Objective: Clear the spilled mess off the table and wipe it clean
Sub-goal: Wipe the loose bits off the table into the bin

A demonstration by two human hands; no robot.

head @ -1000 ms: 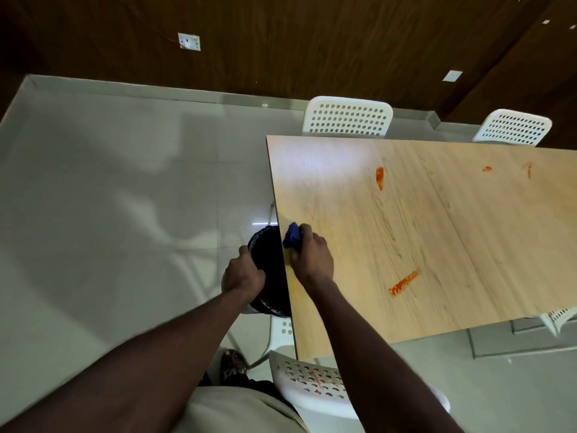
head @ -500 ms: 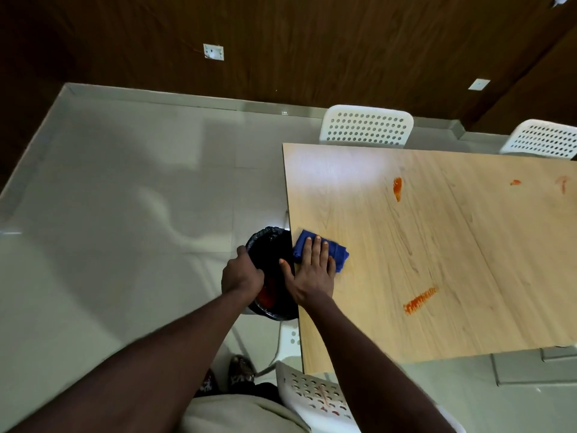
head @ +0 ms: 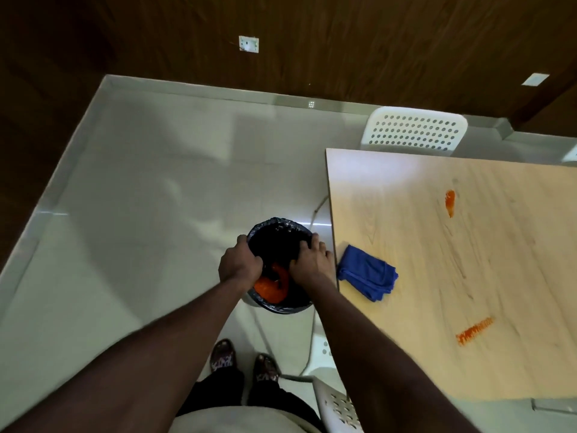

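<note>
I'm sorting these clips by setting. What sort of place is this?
Probably a meeting or dining room, not a home kitchen: a long wooden table with matching white perforated chairs around it, dark wood-panelled walls and a bare tiled floor.

Both hands (head: pixel 239 266) gripping bin (head: pixel 278 235), cloth (head: pixel 367 272) on table (head: pixel 468 354)

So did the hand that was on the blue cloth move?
Yes. The right hand left the blue cloth, which lies on the table, and went left past the table's edge to the rim of the black bin.
</note>
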